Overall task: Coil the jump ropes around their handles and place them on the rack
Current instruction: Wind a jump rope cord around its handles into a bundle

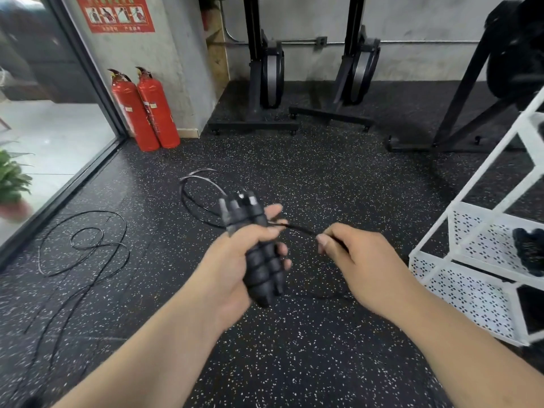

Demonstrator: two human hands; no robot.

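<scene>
At frame centre, the left hand has its grip curled round black jump-rope handles. Just to their right, the right hand has its grip pinching their cord. Another jump rope sprawls on the floor at lower left. The white rack stands at the right edge.

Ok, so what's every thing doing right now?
Left hand: grips the handles.
Right hand: pinches the rope.
Handles: bunched together, held.
Rope: stretched between the hands, loops loose.
Floor rope: lying loose, uncoiled.
Rack: standing, dark bundle on a shelf.
Extinguishers: standing upright.
</scene>
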